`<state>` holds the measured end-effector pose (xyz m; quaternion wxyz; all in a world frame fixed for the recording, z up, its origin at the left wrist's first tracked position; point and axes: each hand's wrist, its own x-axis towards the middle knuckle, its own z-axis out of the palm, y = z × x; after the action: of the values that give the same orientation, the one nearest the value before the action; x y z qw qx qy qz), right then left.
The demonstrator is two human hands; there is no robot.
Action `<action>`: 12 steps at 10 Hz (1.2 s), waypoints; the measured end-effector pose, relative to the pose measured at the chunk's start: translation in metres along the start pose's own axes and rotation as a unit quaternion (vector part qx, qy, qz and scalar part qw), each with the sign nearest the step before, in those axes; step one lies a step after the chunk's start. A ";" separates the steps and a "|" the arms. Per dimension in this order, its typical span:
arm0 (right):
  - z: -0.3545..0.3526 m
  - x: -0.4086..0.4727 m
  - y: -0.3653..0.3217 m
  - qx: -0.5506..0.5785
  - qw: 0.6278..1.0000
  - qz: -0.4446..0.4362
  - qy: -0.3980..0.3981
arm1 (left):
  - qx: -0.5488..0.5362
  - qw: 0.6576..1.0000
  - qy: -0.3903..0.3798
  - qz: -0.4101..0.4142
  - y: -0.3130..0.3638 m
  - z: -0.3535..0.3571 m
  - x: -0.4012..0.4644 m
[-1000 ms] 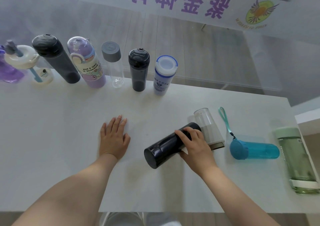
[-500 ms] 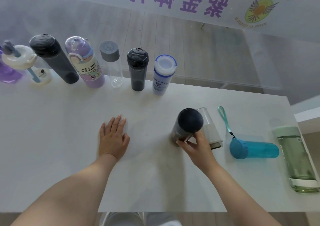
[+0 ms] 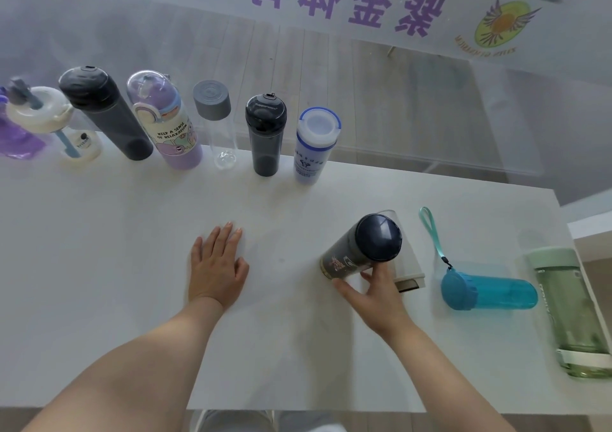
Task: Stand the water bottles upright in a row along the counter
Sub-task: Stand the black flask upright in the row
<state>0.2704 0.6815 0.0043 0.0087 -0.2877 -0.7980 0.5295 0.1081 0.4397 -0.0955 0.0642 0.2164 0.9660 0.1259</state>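
Standing on its base at the middle right of the desk (image 3: 99, 266), the dark bottle (image 3: 361, 249) is pinched low on its body by the right hand (image 3: 377, 294), thumb on the near-left side and fingers on the right. This low hold is judged to steady the base while the bottle is set upright. The grip sits just near of and below the navy cap (image 3: 379, 238), so the bottle rises far and left of the palm. The left hand (image 3: 215, 262) is laid flat on the desk with fingers spread, holding nothing, apparently for support. A row of upright bottles (image 3: 265, 133) is lined along the far edge. A clear bottle (image 3: 405, 259), a blue bottle (image 3: 490, 291) and a green bottle (image 3: 573, 312) lie on their sides at the right.
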 end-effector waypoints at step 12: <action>-0.009 0.184 -0.063 0.033 0.990 -0.057 0.127 | -0.012 1.000 -0.019 -0.014 0.002 -0.005 0.003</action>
<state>0.0917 0.7577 0.0084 0.1493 -0.3059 -0.7879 0.5132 0.1056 0.4420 -0.0902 0.0871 0.2046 0.9659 0.1323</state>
